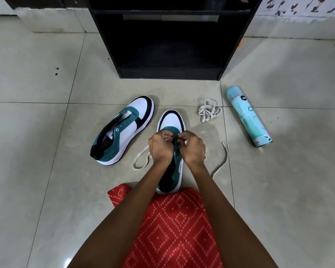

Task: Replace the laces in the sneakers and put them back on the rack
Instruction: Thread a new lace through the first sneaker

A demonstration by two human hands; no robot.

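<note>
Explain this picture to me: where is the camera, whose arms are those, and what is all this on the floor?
No machine here: a person wears a camera on the head, so you look down along their own arms. The left hand and right hand pinch the top of the near sneaker, where a white lace trails out on both sides; whether the fingertips grip the lace itself is hidden. A second sneaker, unlaced, lies to the left on the tiled floor. Beyond are a bundled lace, a spray can lying on its side, and a black rack. The red cloth seems to be the person's clothing.
</note>
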